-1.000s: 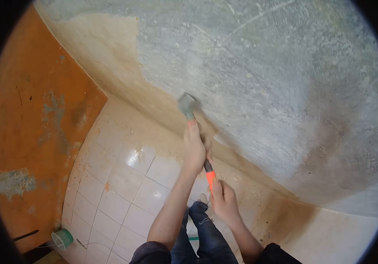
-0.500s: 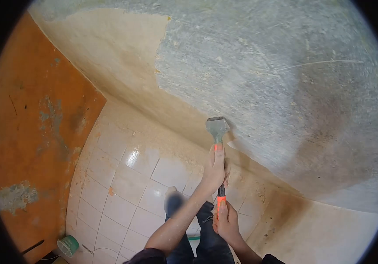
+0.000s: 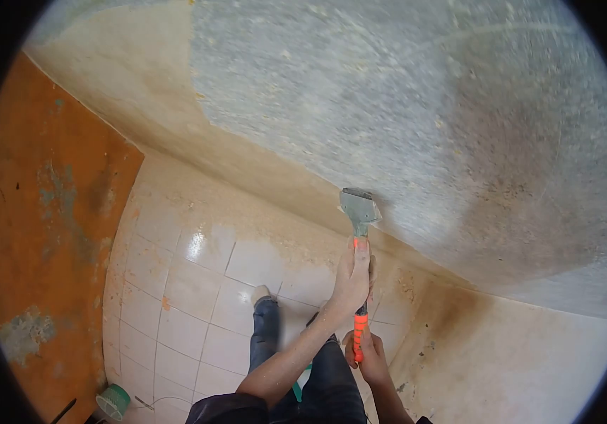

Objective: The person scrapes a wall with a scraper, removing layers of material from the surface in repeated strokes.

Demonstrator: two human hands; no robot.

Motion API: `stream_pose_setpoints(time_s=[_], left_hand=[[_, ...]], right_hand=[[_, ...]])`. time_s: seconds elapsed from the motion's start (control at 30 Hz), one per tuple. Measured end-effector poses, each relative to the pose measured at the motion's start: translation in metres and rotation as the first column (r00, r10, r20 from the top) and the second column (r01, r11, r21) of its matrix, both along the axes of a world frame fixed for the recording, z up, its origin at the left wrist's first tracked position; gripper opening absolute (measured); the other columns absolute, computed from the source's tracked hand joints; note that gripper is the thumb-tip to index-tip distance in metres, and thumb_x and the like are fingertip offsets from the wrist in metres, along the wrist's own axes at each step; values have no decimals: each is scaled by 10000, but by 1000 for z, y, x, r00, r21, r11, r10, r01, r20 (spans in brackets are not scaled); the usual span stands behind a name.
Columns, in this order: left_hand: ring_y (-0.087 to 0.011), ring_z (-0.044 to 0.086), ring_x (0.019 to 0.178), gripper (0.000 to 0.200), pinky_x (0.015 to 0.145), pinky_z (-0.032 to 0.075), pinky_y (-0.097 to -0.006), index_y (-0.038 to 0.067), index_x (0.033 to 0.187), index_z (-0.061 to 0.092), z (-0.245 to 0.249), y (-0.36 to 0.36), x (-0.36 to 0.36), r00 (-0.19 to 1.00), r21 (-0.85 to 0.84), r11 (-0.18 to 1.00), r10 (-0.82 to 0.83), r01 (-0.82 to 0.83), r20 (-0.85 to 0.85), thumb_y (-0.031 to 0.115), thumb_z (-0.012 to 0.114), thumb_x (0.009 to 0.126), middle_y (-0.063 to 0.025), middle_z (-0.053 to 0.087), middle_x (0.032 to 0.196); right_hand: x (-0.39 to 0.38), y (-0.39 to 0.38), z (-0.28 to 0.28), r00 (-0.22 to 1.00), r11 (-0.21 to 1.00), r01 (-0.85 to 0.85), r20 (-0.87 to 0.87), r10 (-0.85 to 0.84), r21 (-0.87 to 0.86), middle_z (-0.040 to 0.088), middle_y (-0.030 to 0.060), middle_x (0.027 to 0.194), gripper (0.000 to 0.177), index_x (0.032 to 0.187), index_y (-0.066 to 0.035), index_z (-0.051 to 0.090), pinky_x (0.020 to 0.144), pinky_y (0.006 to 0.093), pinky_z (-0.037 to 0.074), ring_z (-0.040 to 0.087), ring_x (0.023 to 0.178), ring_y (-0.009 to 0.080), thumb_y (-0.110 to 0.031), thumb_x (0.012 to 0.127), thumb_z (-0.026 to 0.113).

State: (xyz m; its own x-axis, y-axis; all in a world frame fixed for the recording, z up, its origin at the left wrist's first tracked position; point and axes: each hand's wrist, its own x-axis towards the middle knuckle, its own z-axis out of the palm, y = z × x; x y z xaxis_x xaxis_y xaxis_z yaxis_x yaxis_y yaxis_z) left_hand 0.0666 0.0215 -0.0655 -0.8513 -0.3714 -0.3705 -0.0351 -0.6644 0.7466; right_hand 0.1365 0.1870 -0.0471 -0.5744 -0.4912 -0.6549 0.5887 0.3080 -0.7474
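Note:
A long-handled scraper (image 3: 359, 212) with a broad grey metal head and an orange and black handle is held in both my hands. My left hand (image 3: 354, 279) is wrapped round the upper handle, just below the head. Lower down, my right hand (image 3: 370, 357) grips the orange end section (image 3: 361, 332). The scraper's blade lies at the border between the rough grey stripped wall (image 3: 332, 92) and the cream painted strip (image 3: 247, 162); whether it touches is hard to tell. A thin pale flake (image 3: 376, 212) shows beside the head.
An orange wall (image 3: 49, 212) with grey worn patches stands at left. Pale floor tiles (image 3: 183, 304) carry dust and crumbs under my legs (image 3: 332, 381). A green round container (image 3: 113, 401) and a cord lie at lower left. A brown stain (image 3: 459, 304) marks the corner at right.
The view has shifted, so the walls and floor appear further left and higher. Against the wall, the scraper has moved right along the paint border. Both hands keep their hold; my blurred foot is now sharp.

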Motion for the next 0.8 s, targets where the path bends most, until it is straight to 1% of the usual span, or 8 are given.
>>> stream_pose_setpoints(time_s=[0.13,0.2,0.3,0.43,0.53,0.6,0.73,0.8], left_hand=[[-87,307,318,449,290,332,-244,123,893,336,-16,32,-10,1000,11,1000,29,-29,-2,551,289,1022,22,315,493],[-87,316,323,447,300,338,-246,118,899,350,-21,41,-17,999,13,998,53,-54,9,544,300,1024,21,323,496],[-82,317,334,450,310,324,-245,112,906,366,-13,50,-24,988,49,987,150,-152,48,541,305,1026,23,331,502],[-75,313,344,451,315,303,-245,109,913,381,-18,62,-24,981,65,980,182,-186,71,538,306,1028,25,337,510],[-70,302,346,444,313,287,-243,118,890,371,-24,59,-29,972,88,970,219,-227,87,535,307,1030,31,335,513],[-67,301,345,429,311,287,-244,128,872,356,-28,60,-29,971,-51,970,238,-237,31,521,297,1035,33,337,512],[-67,303,345,421,310,288,-247,131,862,342,-25,64,-31,979,-96,977,195,-190,51,507,280,1039,33,340,513],[-68,304,344,414,309,285,-248,130,866,345,-25,55,-36,961,-144,960,257,-241,100,497,272,1042,30,336,507]], right_hand=[[-11,30,-20,997,998,-21,-76,26,67,456,12,555,550,798,-33,528,428,244,324,421,460,90,-491,1041,343],[-19,39,-29,991,993,36,-135,-20,112,434,0,520,557,729,-56,487,411,246,313,404,435,84,-496,1038,345],[-31,50,-33,989,996,15,-145,-1,93,436,-4,518,549,711,-62,489,408,247,316,402,428,78,-483,1039,358],[-29,55,-40,986,994,41,-164,-25,97,436,-12,528,527,689,-67,480,420,239,317,404,446,66,-444,1043,379],[-38,48,-46,956,992,-12,-288,48,128,398,-12,497,579,655,-78,433,384,244,284,373,398,78,-512,1030,353],[-38,49,-50,953,991,12,-302,28,130,389,-19,495,577,649,-79,428,388,241,291,373,398,78,-503,1033,352],[-39,53,-45,948,994,-2,-316,36,108,386,-21,492,578,644,-79,433,399,240,304,383,410,77,-495,1036,350],[-50,46,-47,951,990,-37,-300,77,134,384,-21,489,579,637,-79,428,407,241,311,386,418,76,-493,1035,357]])
